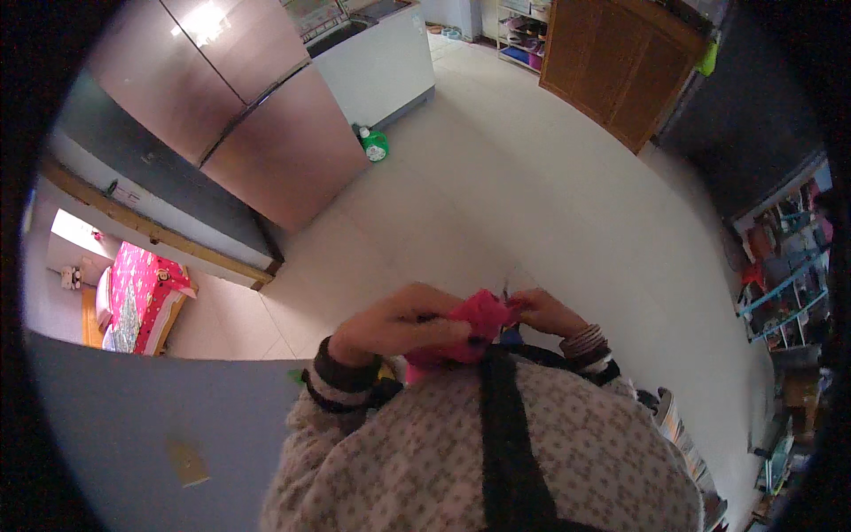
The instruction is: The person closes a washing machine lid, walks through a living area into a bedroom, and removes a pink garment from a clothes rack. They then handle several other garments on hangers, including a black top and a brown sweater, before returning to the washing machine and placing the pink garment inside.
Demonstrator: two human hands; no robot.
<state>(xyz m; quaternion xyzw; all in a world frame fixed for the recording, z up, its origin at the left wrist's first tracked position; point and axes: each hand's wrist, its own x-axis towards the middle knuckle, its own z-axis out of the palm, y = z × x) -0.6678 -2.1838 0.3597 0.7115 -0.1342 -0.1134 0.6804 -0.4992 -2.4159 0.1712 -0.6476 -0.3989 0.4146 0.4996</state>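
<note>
A bright pink piece of cloth (481, 310) is bunched up close in front of my body. My left hand (403, 324) grips it, thumb on top and fingers curled behind. Close by on the other side, my right hand (545, 312) has its fingertips pinched together at the cloth's right edge. What they hold there is too small to make out; a thin dark tip sticks up beside them. Below the hands, a bit of blue shows, partly hidden by my patterned top. More pink hangs under my left wrist.
A pinkish refrigerator (284, 142) stands far left, next to a white chest-like appliance (377, 75) with a green jug (374, 144) on the floor. A brown wooden cabinet (612, 66) is far right. Cluttered blue-framed racks (784, 293) line the right. A doorway at left shows a bed (146, 288).
</note>
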